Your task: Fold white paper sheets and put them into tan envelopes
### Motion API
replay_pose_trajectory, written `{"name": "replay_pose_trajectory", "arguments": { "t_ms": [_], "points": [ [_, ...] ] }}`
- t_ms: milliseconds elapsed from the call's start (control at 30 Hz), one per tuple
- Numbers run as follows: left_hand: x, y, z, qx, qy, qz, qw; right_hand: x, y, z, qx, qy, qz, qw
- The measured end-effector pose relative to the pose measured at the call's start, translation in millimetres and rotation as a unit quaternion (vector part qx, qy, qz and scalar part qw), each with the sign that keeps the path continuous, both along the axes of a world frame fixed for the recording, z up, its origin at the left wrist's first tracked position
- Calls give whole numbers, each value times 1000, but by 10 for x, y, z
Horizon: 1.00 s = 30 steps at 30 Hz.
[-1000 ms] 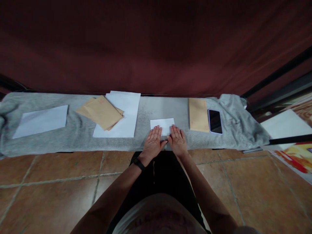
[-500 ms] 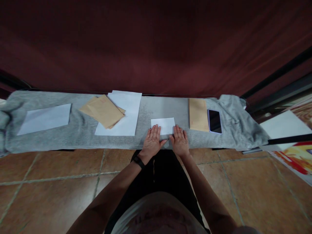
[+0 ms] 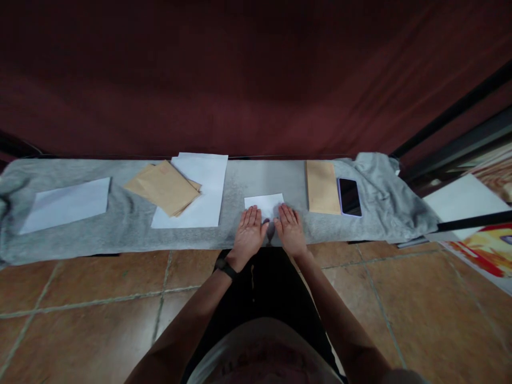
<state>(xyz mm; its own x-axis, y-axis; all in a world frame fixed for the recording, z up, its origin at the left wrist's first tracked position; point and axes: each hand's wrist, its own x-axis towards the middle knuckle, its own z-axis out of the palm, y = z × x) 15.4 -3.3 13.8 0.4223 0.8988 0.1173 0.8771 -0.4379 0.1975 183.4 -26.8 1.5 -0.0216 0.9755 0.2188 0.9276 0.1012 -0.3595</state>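
A small white folded sheet of paper (image 3: pixel 264 202) lies flat on the grey cloth in front of me. My left hand (image 3: pixel 248 233) rests palm down on its left near corner, fingers stretched out. On the right near corner lies my right hand (image 3: pixel 290 229), also flat with straight fingers. Both thumbs point inward, a small gap between them. Fingers cover part of the paper's near edge. To the right of my right hand is a brown envelope (image 3: pixel 322 186), beside a phone (image 3: pixel 350 197) with a dark screen.
Left of my hands, several brown envelopes (image 3: pixel 164 189) overlap large white sheets (image 3: pixel 208 213). Another white sheet (image 3: pixel 66 205) lies farther left. The grey cloth (image 3: pixel 132 240) covers a narrow bench against a dark red curtain (image 3: pixel 256 96). A black bar (image 3: pixel 472 221) and a board stand at right.
My hands have drawn slightly closer together over the near part of the paper, with the right hand shifting inward. The whole view has tilted a little.
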Motion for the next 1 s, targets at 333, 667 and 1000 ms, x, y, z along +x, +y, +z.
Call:
{"name": "replay_pose_trajectory", "arguments": {
  "t_ms": [333, 667, 1000],
  "points": [
    [157, 257, -82, -30, 16, -42, 999, -263, 335, 34, -24, 0, 97, 995],
    [94, 465, -96, -33, 30, 15, 999, -218, 530, -66, -28, -21, 49, 998],
    [74, 487, -108, -29, 18, 37, 999, -217, 556, -139, -9, -17, 27, 999]
  ]
}}
